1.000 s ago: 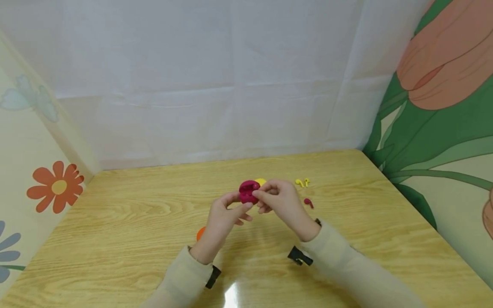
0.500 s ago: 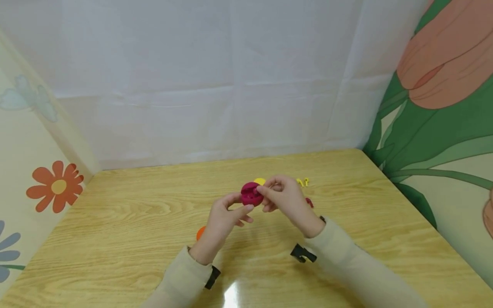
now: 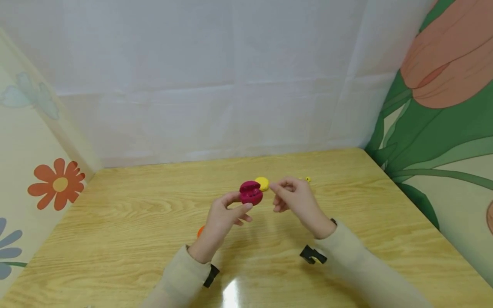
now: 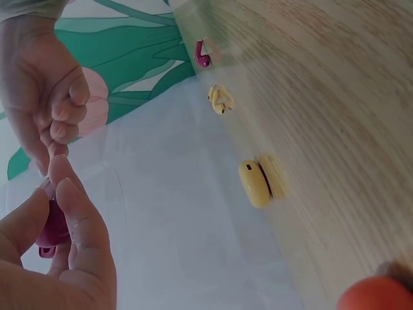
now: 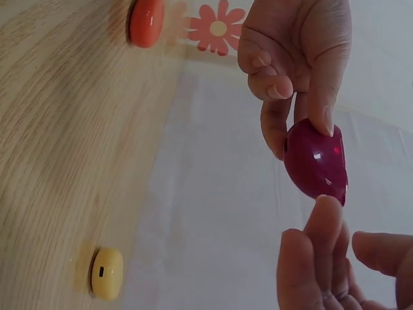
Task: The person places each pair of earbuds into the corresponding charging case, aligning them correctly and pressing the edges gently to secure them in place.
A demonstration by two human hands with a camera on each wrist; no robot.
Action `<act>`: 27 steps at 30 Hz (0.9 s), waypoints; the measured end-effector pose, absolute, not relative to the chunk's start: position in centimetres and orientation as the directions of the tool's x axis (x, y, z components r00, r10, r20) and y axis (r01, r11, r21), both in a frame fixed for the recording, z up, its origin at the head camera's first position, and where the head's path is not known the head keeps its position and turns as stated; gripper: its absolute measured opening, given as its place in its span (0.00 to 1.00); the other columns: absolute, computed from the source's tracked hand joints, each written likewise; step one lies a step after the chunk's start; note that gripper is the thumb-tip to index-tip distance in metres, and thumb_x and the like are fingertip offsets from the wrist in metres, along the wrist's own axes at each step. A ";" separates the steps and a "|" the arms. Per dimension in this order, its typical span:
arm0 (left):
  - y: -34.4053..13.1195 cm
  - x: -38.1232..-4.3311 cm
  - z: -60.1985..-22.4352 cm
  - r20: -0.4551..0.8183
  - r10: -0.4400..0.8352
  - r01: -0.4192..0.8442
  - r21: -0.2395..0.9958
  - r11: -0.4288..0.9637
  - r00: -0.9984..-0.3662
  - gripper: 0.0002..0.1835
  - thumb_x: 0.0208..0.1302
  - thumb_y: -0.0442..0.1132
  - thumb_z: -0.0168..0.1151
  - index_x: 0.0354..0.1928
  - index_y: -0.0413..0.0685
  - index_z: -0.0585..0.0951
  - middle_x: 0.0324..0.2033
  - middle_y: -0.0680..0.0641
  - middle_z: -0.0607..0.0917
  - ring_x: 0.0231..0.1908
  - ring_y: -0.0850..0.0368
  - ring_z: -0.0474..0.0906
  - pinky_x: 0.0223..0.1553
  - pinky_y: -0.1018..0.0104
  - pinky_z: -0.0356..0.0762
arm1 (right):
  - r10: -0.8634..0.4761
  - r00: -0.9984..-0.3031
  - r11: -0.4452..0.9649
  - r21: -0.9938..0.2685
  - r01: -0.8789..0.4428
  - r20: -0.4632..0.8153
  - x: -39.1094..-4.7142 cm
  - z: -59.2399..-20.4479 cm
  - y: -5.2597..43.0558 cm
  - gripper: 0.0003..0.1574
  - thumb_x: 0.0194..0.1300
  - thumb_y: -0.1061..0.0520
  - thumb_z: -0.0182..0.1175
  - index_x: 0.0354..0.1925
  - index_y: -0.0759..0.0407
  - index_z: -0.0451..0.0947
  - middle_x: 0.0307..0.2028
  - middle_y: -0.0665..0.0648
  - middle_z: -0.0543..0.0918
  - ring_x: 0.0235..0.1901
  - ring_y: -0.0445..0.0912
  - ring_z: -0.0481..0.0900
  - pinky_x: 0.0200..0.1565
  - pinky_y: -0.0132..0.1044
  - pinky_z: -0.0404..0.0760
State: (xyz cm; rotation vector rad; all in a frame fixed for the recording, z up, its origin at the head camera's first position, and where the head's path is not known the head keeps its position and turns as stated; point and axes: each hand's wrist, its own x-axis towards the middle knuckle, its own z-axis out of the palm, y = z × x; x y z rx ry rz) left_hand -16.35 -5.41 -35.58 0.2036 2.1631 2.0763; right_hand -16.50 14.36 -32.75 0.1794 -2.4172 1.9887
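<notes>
My left hand [image 3: 224,215] grips a magenta earbud case [image 3: 251,196] above the table, thumb at the front and fingers behind. Its lid is up and tilted back; small dark spots show inside, too small to make out. Just right of the case, my right hand [image 3: 296,199] hovers with loosely bent fingers. The right wrist view shows its thumb apart from its fingers [image 5: 322,219], nothing between them, close to the glossy case [image 5: 316,158]. A magenta earbud [image 4: 202,57] lies on the table in the left wrist view; in the head view the right hand hides it.
Behind the hands a yellow case [image 3: 262,184] rests on the wooden table [image 3: 146,239]. Yellow earbuds [image 4: 220,99] lie to the right. An orange case [image 5: 147,22] sits by the left forearm, partly covered in the head view. White cloth [image 3: 231,85] hangs behind the table.
My right hand has drawn back from the case toward the right, and now stands apart from it. The left hand keeps holding the case nearly in place, turned slightly.
</notes>
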 end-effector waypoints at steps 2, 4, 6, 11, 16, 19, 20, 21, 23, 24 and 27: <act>-5.5 -16.4 -35.6 -0.003 0.190 0.005 0.999 0.040 -0.982 0.18 0.63 0.34 0.66 0.53 0.34 0.80 0.45 0.40 0.83 0.24 0.56 0.84 0.28 0.66 0.79 | -0.073 -0.994 0.195 -0.977 -0.090 0.078 -16.5 -32.8 14.9 0.16 0.72 0.58 0.57 0.40 0.74 0.75 0.21 0.58 0.79 0.19 0.44 0.80 0.27 0.37 0.83; -5.6 -16.4 -35.6 -0.006 0.192 0.001 0.999 0.037 -0.981 0.18 0.63 0.34 0.66 0.53 0.35 0.80 0.45 0.41 0.83 0.24 0.56 0.84 0.28 0.66 0.79 | -0.060 -0.995 0.201 -0.976 -0.087 0.076 -16.5 -32.8 15.3 0.16 0.72 0.57 0.57 0.39 0.74 0.75 0.20 0.57 0.79 0.19 0.44 0.80 0.27 0.37 0.83; -5.7 -16.4 -35.6 -0.011 0.192 -0.005 0.999 0.032 -0.981 0.18 0.62 0.34 0.66 0.53 0.35 0.80 0.45 0.41 0.83 0.24 0.56 0.84 0.28 0.65 0.78 | -0.051 -0.996 0.206 -0.975 -0.081 0.072 -16.4 -32.8 15.9 0.16 0.72 0.57 0.57 0.39 0.73 0.76 0.20 0.57 0.79 0.18 0.44 0.80 0.26 0.37 0.82; -5.9 -16.4 -35.7 -0.013 0.189 -0.008 1.000 0.030 -0.982 0.18 0.62 0.34 0.66 0.53 0.36 0.80 0.44 0.41 0.83 0.24 0.55 0.84 0.28 0.65 0.78 | -0.042 -0.997 0.213 -0.975 -0.068 0.060 -16.3 -32.6 17.1 0.17 0.72 0.55 0.56 0.37 0.72 0.75 0.20 0.55 0.79 0.17 0.43 0.79 0.24 0.37 0.82; -6.0 -16.4 -35.7 -0.016 0.189 -0.010 1.000 0.029 -0.982 0.18 0.63 0.35 0.66 0.53 0.36 0.80 0.43 0.42 0.83 0.24 0.56 0.83 0.28 0.66 0.78 | -0.026 -0.999 0.237 -0.971 -0.044 0.039 -16.3 -32.5 18.2 0.17 0.72 0.54 0.56 0.31 0.67 0.73 0.20 0.55 0.79 0.17 0.43 0.79 0.24 0.39 0.82; -6.0 -16.4 -35.7 -0.021 0.189 -0.015 0.999 0.030 -0.982 0.17 0.63 0.34 0.66 0.53 0.36 0.81 0.43 0.42 0.83 0.24 0.56 0.83 0.28 0.66 0.78 | -0.022 -1.000 0.261 -0.965 -0.023 0.018 -16.4 -32.6 18.8 0.17 0.72 0.54 0.57 0.30 0.65 0.73 0.20 0.54 0.79 0.17 0.43 0.78 0.25 0.39 0.82; -6.0 -16.4 -35.7 -0.019 0.189 -0.013 0.999 0.031 -0.982 0.17 0.62 0.34 0.66 0.53 0.36 0.81 0.43 0.42 0.83 0.24 0.56 0.83 0.28 0.66 0.78 | -0.021 -1.000 0.270 -0.963 -0.017 0.011 -16.5 -32.6 19.0 0.17 0.72 0.53 0.57 0.31 0.65 0.74 0.20 0.54 0.79 0.17 0.42 0.78 0.26 0.39 0.82; -6.0 -16.4 -35.6 -0.020 0.189 -0.014 0.999 0.032 -0.982 0.17 0.63 0.34 0.66 0.53 0.36 0.81 0.43 0.42 0.83 0.24 0.56 0.83 0.28 0.66 0.78 | -0.020 -1.000 0.277 -0.961 -0.010 0.004 -16.5 -32.7 19.2 0.16 0.72 0.54 0.57 0.31 0.65 0.74 0.20 0.54 0.79 0.17 0.42 0.78 0.26 0.39 0.83; -6.0 -16.3 -35.6 -0.019 0.187 -0.013 0.999 0.038 -0.982 0.18 0.63 0.35 0.66 0.53 0.36 0.80 0.43 0.42 0.83 0.24 0.56 0.83 0.28 0.66 0.78 | -0.016 -1.000 0.296 -0.955 0.002 -0.007 -16.6 -32.8 19.7 0.16 0.72 0.54 0.57 0.33 0.66 0.75 0.20 0.54 0.79 0.17 0.42 0.78 0.25 0.38 0.82; -6.0 -16.3 -35.6 -0.019 0.186 -0.012 0.999 0.040 -0.982 0.18 0.63 0.35 0.66 0.54 0.35 0.80 0.43 0.42 0.83 0.24 0.55 0.84 0.28 0.66 0.78 | -0.016 -1.000 0.305 -0.952 0.009 -0.014 -16.6 -32.8 19.9 0.16 0.72 0.54 0.57 0.34 0.66 0.75 0.20 0.54 0.79 0.17 0.42 0.78 0.25 0.38 0.82; -6.0 -16.2 -35.5 -0.026 0.179 -0.017 0.999 0.052 -0.984 0.19 0.63 0.36 0.66 0.54 0.35 0.80 0.43 0.41 0.83 0.25 0.55 0.84 0.29 0.66 0.78 | -0.014 -0.999 0.329 -0.944 0.023 -0.030 -16.7 -32.9 20.4 0.16 0.72 0.54 0.57 0.35 0.67 0.76 0.21 0.54 0.80 0.17 0.42 0.78 0.24 0.37 0.81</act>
